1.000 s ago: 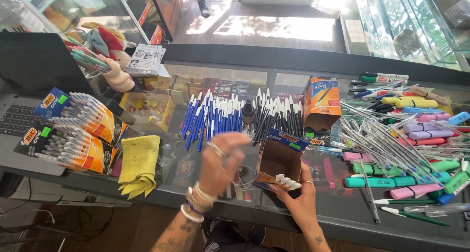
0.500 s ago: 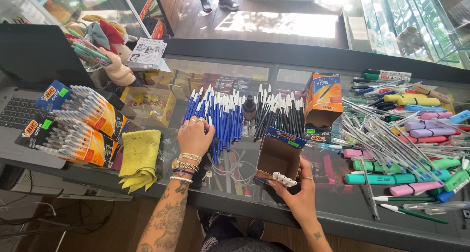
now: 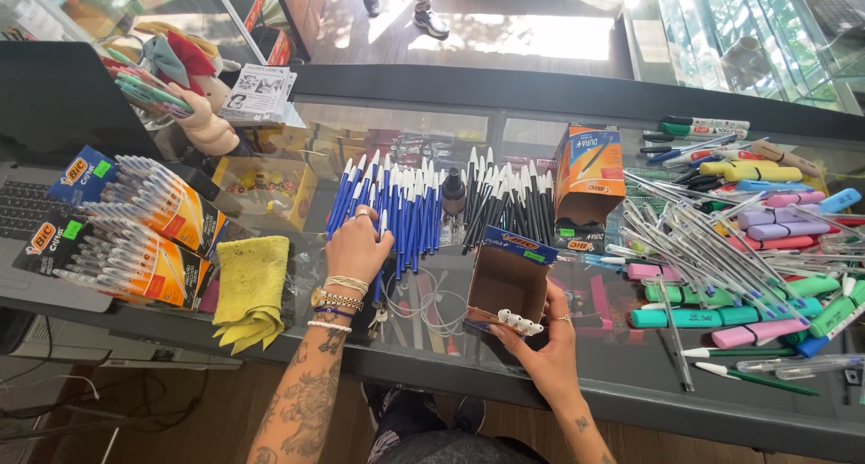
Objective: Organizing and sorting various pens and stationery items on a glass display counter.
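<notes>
On glass counter point(image 3: 577, 374): left hand point(image 3: 359, 248) fingers clamped on blue pens point(image 3: 396, 203), right hand point(image 3: 545, 338) gripping open box point(image 3: 509, 284).

Left hand point(image 3: 359, 246) is covering the lower ends of several blue-capped plastic pens point(image 3: 387, 203); right palm point(image 3: 541, 342) is lying hidden behind the open brown cardboard box point(image 3: 507, 284).

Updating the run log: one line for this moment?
left hand: on blue pens | right hand: holds open cardboard box | glass counter
</notes>
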